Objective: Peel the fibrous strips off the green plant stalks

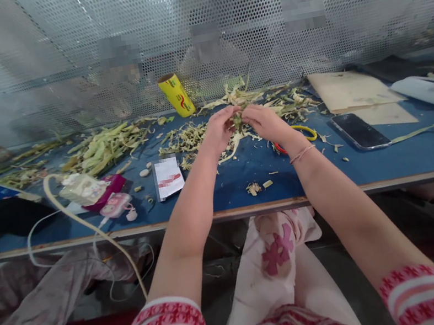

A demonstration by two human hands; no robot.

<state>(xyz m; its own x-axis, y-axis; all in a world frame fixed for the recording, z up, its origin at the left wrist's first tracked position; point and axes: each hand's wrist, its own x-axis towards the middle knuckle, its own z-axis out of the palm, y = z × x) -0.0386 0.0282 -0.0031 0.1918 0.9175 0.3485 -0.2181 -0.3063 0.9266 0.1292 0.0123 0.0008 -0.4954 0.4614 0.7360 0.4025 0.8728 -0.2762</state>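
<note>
Over the blue table, my left hand (222, 125) and my right hand (265, 119) meet with bent, closed fingers. Pinched between their fingertips is a small greenish piece of dried plant (238, 122); its exact kind is too small to make out. Around and behind both hands lie loose curly dried plant pieces (187, 137) and pale, husk-like strips (236, 93). By my right wrist show the red and yellow handles of scissors (309, 130), partly hidden under the forearm.
A yellow cardboard tube (178, 96) stands tilted near the perforated metal wall (238, 24). A larger heap of strips (107, 148) lies left. A phone (360, 130) and cardboard sheets (355, 87) lie right. Nearer left are a white card (169, 176) and a cable (93, 223).
</note>
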